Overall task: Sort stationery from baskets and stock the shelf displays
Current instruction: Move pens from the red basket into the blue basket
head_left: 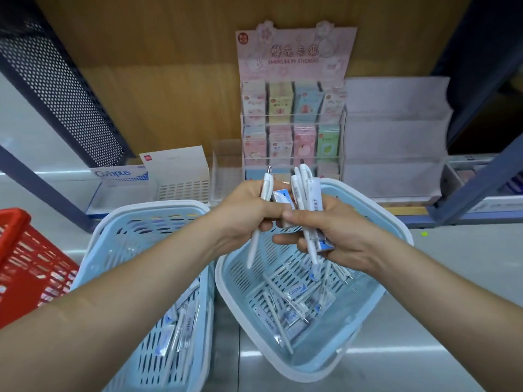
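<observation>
Black perforated panel [56, 89], glossy grey floor [467, 244]

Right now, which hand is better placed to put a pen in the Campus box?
Probably the left hand: it holds one pen, and the Campus box is further left. The right hand grips a bundle.

Two blue baskets [147, 206] [311, 372], one red basket [28, 267], two hands [243, 210] [339, 236]
</observation>
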Demonstrator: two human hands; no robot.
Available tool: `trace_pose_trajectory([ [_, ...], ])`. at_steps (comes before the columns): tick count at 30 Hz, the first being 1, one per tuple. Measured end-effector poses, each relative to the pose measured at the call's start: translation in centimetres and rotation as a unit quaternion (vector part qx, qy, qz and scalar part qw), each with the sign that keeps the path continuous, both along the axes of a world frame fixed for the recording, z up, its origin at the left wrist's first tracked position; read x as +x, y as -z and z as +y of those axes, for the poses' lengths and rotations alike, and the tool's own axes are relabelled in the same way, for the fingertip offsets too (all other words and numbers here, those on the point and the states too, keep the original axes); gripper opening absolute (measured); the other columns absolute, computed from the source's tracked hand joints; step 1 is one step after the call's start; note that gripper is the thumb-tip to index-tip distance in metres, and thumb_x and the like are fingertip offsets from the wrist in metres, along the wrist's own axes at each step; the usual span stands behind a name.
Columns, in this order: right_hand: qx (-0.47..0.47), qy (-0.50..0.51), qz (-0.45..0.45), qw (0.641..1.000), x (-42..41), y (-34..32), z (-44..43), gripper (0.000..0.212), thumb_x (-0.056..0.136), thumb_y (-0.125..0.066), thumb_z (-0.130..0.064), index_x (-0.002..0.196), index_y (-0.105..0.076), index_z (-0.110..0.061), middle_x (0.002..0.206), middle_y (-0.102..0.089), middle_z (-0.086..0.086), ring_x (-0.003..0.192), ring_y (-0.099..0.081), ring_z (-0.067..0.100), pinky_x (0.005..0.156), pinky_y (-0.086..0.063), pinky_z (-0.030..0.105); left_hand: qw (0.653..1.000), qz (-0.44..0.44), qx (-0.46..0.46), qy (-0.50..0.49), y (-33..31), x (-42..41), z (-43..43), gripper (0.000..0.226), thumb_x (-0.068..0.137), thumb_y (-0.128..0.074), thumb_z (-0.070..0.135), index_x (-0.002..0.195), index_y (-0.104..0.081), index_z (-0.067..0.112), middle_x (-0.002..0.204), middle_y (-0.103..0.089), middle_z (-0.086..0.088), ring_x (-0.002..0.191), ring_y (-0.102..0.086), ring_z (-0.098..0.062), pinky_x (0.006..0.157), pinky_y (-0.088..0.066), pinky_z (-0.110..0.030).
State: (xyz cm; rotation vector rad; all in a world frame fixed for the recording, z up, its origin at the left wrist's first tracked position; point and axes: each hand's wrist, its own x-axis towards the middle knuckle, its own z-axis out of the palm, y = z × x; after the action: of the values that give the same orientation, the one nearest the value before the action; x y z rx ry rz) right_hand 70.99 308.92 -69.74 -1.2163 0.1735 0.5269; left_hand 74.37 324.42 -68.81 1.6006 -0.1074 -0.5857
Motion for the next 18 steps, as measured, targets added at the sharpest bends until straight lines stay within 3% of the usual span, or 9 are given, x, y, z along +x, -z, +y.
trace_pose_trajectory([
  [4,-0.043,-0.034,-0.047,0.997,-0.6,-0.1,-0.4,0.031,0.085,-0.066,0.002,0.106,-0.062,-0.021,0.075,-0.071,-0.004,0.079,-0.074,0.027,0.050,-0.047,0.019,0.996,0.015,0.083,-0.012,-0.5,0.7,0.5,0.015,0.089,-0.066,0.020,0.104,-0.069,0.018,0.074,-0.059,0.004,0.059,-0.042,-0.009,0.047,-0.030,-0.019],
  [7,-0.066,-0.085,-0.066,0.992,-0.9,-0.1,-0.1,0.030,0.084,-0.065,0.007,0.102,-0.061,-0.017,0.073,-0.069,-0.003,0.075,-0.073,0.023,0.051,-0.046,0.020,0.993,-0.024,0.111,0.005,-1.3,1.0,0.7,0.028,0.091,-0.062,0.042,0.104,-0.066,0.017,0.066,-0.052,0.009,0.053,-0.037,-0.007,0.046,-0.025,-0.019],
  [9,-0.059,-0.116,-0.067,0.989,-0.9,-0.3,0.3,0.028,0.081,-0.067,0.006,0.099,-0.061,-0.014,0.074,-0.068,0.000,0.073,-0.072,0.023,0.050,-0.048,0.021,0.993,-0.056,0.104,0.022,-1.7,0.9,0.7,0.034,0.092,-0.060,0.039,0.107,-0.064,0.009,0.056,-0.049,0.007,0.044,-0.036,-0.006,0.040,-0.025,-0.016],
  [13,0.006,-0.139,-0.040,0.989,-0.8,-0.6,0.8,0.031,0.073,-0.074,0.001,0.099,-0.058,-0.008,0.076,-0.067,0.008,0.066,-0.070,0.025,0.048,-0.049,0.021,0.993,-0.087,0.085,0.008,-2.2,1.4,1.5,0.012,0.093,-0.062,0.022,0.088,-0.061,0.011,0.055,-0.045,-0.003,0.040,-0.031,-0.009,0.039,-0.020,-0.019],
  [15,0.045,-0.138,-0.017,0.989,-0.8,-0.4,0.9,0.031,0.076,-0.066,-0.003,0.106,-0.058,-0.008,0.077,-0.067,0.012,0.062,-0.068,0.025,0.046,-0.047,0.022,0.992,-0.093,0.083,-0.018,-2.2,1.8,2.4,0.013,0.093,-0.062,0.020,0.087,-0.059,0.009,0.048,-0.045,0.000,0.036,-0.030,-0.007,0.037,-0.020,-0.016],
  [18,0.051,-0.177,-0.009,0.983,-0.6,0.0,0.9,0.048,0.078,-0.061,-0.004,0.126,-0.053,-0.006,0.079,-0.065,0.012,0.060,-0.066,0.022,0.044,-0.045,0.021,0.990,-0.099,0.080,-0.059,-2.6,2.6,4.1,0.024,0.092,-0.064,0.020,0.072,-0.054,0.012,0.045,-0.043,0.000,0.034,-0.029,-0.008,0.035,-0.021,-0.015],
])
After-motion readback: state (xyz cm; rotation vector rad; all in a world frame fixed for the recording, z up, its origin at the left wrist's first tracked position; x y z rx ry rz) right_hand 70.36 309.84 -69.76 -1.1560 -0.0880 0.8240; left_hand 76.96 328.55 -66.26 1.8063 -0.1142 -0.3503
